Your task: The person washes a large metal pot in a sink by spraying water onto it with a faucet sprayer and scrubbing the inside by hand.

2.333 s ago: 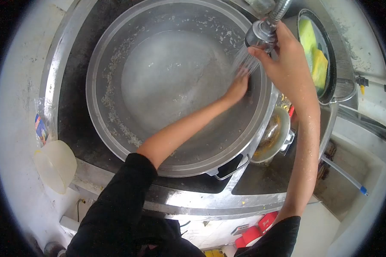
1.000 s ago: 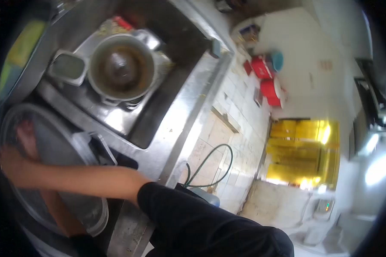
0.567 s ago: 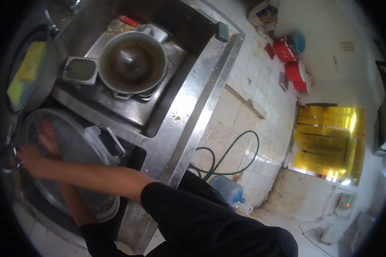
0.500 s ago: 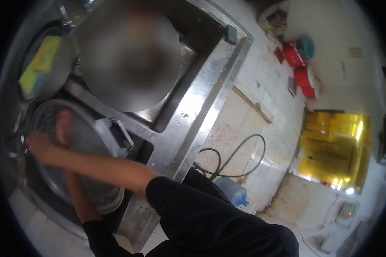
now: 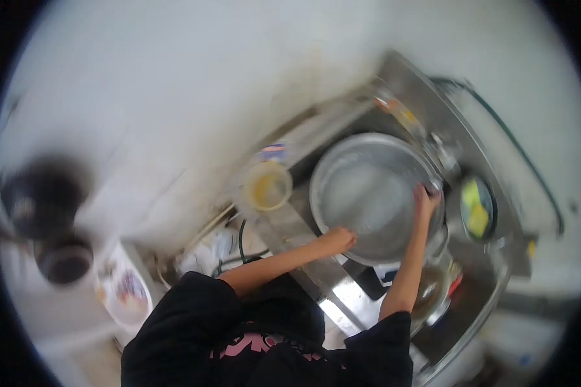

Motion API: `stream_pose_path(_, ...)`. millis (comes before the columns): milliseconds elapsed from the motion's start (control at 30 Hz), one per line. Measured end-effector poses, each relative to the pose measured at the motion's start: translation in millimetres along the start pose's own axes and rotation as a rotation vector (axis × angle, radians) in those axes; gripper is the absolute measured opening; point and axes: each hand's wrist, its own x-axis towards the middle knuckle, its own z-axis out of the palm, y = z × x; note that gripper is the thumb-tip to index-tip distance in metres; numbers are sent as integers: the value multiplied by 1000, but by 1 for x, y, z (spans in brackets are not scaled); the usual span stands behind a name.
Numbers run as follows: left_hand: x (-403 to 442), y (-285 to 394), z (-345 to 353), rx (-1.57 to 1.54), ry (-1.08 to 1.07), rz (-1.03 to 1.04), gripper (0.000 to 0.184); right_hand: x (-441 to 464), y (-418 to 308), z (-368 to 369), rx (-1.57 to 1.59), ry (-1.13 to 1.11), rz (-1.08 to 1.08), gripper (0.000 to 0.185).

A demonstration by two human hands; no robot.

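A large round metal pot (image 5: 326, 164) stands in the sink with whitish, cloudy liquid inside. My left hand (image 5: 337, 241) is closed at its near-left rim. On the opposite side, my right hand (image 5: 427, 198) is curled over the right rim, its fingertips partly hidden and a little blurred. Just right of that hand sits a smaller metal bowl (image 5: 461, 216) holding yellow-green sponges (image 5: 476, 209). A shallow glassy or metal vessel (image 5: 429, 293) lies below my right forearm, with something red beside it.
The metal sink's edge (image 5: 497, 303) runs along the right. A tub with yellow contents (image 5: 268, 187) stands on the left ledge. A green hose (image 5: 516, 145) hangs along the far wall. Dark pots (image 5: 42, 197) and a white container (image 5: 126, 293) are at the left.
My view has swung strongly around, bringing the wall and tub into sight. Both hands, earlier stretched over a pot and crossing each other, are now apart at the pot's rim.
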Motion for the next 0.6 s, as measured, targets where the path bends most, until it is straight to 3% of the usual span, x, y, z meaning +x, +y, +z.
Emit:
stream_pose_path(67,-22,3,9,37,233,21,15,24,52,-30,524,-190,432,53)
stream_pose_path(133,-29,9,0,-67,336,-27,15,63,93,-39,562,-64,537,36)
stream_pose_path(200,-43,28,2,-185,431,-69,15,115,123,-83,1270,-1040,867,39)
stream_pose_path(267,-51,34,1,-110,466,53,13,118,91,-62,1296,-1185,877,40)
stream_pose_path(333,-49,35,14,-176,580,29,12,205,105,-90,1146,-918,771,42)
stream_pose_path(367,-45,36,20,-227,645,62,12,182,73,-66,1200,-692,740,46)
stream_pose_path(400,-44,35,22,-220,688,19,12,160,50,-54,1283,-1007,1003,50)
stream_pose_path(433,-44,35,22,-203,687,39,11,167,53,-49,1603,-989,1294,53)
stream_pose_path(467,-46,33,23,-186,678,68,11,196,56,-55,1263,-661,851,53)
stream_pose_path(500,-50,30,24,-181,702,47,11,153,38,-42,1549,-966,1361,53)
stream_pose_path(567,-57,25,25,-221,782,16,9,149,30,-13,964,-230,426,54)
stream_pose_path(600,-63,26,20,-215,802,14,9,154,34,-18,963,-252,431,54)
